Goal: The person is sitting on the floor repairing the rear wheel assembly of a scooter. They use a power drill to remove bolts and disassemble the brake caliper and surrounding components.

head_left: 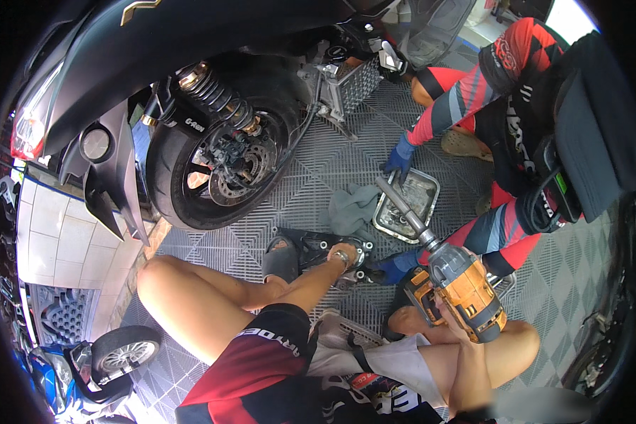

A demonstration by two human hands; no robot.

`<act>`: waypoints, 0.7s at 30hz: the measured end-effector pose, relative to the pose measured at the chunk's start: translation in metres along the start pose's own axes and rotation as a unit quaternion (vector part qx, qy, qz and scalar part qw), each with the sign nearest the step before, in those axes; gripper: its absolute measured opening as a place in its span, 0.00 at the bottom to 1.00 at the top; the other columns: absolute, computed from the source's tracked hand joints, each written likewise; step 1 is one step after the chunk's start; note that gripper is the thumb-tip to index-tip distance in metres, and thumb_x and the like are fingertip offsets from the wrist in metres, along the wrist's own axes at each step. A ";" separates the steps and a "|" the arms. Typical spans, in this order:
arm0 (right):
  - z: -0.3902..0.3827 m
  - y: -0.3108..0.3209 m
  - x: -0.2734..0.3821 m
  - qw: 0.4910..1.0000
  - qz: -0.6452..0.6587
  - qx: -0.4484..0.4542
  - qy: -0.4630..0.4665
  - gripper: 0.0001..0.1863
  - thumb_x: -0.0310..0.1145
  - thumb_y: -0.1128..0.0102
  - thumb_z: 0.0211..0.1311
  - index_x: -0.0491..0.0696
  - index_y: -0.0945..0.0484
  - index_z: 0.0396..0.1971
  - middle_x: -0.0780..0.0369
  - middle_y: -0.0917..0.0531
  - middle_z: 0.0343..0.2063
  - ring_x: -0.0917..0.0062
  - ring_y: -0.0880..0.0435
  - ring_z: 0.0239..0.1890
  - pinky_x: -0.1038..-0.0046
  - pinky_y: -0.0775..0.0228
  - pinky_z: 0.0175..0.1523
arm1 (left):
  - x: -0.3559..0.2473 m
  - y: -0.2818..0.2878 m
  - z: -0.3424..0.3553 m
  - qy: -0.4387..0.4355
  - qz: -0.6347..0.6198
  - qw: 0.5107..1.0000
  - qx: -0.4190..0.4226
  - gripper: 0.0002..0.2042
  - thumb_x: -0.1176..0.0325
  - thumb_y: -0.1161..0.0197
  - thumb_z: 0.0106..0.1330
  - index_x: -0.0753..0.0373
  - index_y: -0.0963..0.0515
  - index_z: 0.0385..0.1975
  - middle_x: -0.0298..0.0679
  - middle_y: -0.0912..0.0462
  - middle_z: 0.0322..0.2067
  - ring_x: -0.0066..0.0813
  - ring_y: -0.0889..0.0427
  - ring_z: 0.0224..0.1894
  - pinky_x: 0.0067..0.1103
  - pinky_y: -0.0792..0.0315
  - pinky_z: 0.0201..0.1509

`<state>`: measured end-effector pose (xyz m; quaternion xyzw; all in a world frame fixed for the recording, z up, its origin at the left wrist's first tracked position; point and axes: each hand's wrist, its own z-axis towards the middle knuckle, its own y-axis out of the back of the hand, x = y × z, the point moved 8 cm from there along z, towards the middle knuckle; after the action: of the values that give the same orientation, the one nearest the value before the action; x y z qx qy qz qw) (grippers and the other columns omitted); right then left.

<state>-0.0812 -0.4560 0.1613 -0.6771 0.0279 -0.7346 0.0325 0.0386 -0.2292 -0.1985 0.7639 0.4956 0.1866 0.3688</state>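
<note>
My right hand (454,319) grips the handle of an orange and grey cordless impact wrench (470,288). A long socket extension (403,203) runs from its nose toward the upper left, over a metal tray (434,185). My left hand (350,251), a watch at its wrist, is closed on the end of a black metal motorcycle part (311,249) with shiny round fittings, low by the floor; its fingertips are partly hidden. Facing me, a co-worker's blue gloved hand (397,272) is next to that part, and their other gloved hand (401,157) is at the tray's rim.
A scooter's rear wheel (219,169) with a coil shock absorber (215,95) stands at upper left. A grey cloth (352,208) lies beside the tray on the grey slatted floor mat. A second wheel (126,351) is at lower left. The co-worker's capped head (593,134) leans in at right.
</note>
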 end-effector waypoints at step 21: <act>-0.002 0.002 -0.004 0.998 -0.054 -0.003 -0.015 0.14 0.25 0.40 0.62 0.44 0.26 0.48 0.59 0.20 0.40 0.72 0.20 0.41 0.70 0.25 0.45 | -0.022 0.087 -0.002 -0.107 0.026 0.988 -0.107 0.13 0.65 0.37 0.58 0.63 0.18 0.41 0.50 0.18 0.45 0.42 0.16 0.44 0.34 0.21 0.44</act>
<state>-0.0830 -0.4577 0.1573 -0.6889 -0.0071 -0.7248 -0.0084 0.0812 -0.2685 -0.1303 0.7483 0.4101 0.1654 0.4945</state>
